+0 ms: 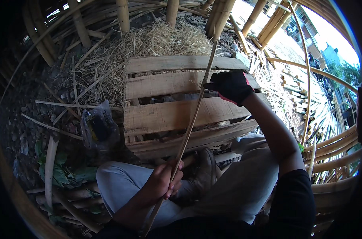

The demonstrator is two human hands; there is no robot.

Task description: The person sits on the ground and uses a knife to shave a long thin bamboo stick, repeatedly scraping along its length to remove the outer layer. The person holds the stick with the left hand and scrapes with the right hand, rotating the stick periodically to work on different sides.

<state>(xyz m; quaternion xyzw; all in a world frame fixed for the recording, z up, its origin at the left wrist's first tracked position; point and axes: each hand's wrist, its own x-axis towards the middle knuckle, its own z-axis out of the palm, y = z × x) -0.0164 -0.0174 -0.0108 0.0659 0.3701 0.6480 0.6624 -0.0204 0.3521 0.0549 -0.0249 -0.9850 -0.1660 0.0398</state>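
A long, thin bamboo strip slants from my lap up across a low wooden slatted platform. My bare left hand is wrapped round its lower part, above my crossed legs. Farther up, my right hand, in a black glove with red edging, is closed with thumb and fingers pinching the strip. That grip is over the platform's far slats. The strip's upper end reaches beyond the platform toward the bamboo posts, and its lower end runs down by my left forearm.
Dry straw is heaped behind the platform. To its left lies a clear plastic bag with a dark object inside. Bamboo posts stand at the back. Loose strips and green leaves lie at left; cut bamboo poles lie at right.
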